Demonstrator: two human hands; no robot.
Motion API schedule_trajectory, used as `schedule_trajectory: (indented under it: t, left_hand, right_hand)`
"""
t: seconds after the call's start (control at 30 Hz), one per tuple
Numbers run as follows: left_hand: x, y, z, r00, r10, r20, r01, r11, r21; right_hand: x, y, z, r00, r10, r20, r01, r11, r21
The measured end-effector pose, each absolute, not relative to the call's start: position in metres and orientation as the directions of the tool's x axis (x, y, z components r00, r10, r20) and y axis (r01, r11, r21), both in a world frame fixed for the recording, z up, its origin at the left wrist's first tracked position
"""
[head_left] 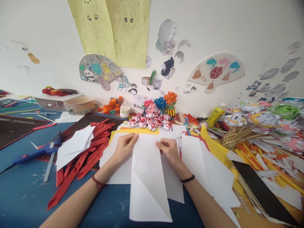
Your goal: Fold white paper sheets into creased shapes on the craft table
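A folded sheet of white paper [148, 177] hangs between my two hands, its lower end reaching toward me over the blue table. My left hand [125, 144] pinches its upper left edge between thumb and fingers. At the upper right edge, my right hand [168, 148] has its thumb and curled fingers closed on the sheet. A diagonal crease or flap runs across the paper's lower half. More white sheets lie beneath and behind it, with a strip of yellow paper [140, 130] at their far side.
Folded red paper strips [80, 164] and a blue glue gun [38, 152] lie left. Red-and-white paper flowers [152, 122] sit behind my hands. To the right are white sheets [209, 171], a black phone [263, 193] and paper flowers on sticks [235, 133].
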State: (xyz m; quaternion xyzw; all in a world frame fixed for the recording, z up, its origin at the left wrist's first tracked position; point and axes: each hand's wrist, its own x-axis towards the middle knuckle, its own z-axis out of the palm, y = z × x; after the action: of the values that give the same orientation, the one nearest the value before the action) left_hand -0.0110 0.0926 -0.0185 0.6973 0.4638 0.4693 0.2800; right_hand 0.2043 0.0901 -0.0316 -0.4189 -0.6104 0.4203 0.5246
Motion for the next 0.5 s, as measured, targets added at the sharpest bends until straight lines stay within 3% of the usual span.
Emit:
schedule_trajectory:
  t: [0.17, 0.37, 0.5]
  left_hand:
    - [-0.01, 0.093, -0.018, 0.127, 0.94, 0.317, 0.299, -0.341, 0.891]
    - [-0.009, 0.093, -0.021, 0.248, 0.957, 0.154, 0.264, -0.219, 0.939]
    - [-0.008, 0.097, -0.029, 0.199, 0.964, 0.174, 0.317, -0.231, 0.92]
  right_hand:
    - [0.204, 0.09, -0.032, -0.079, 0.954, 0.291, 0.094, 0.298, -0.95]
    - [0.208, 0.095, -0.037, -0.016, 0.959, 0.282, 0.14, 0.281, -0.949]
    - [0.208, 0.099, -0.041, 0.005, 0.964, 0.266, 0.151, 0.262, -0.953]
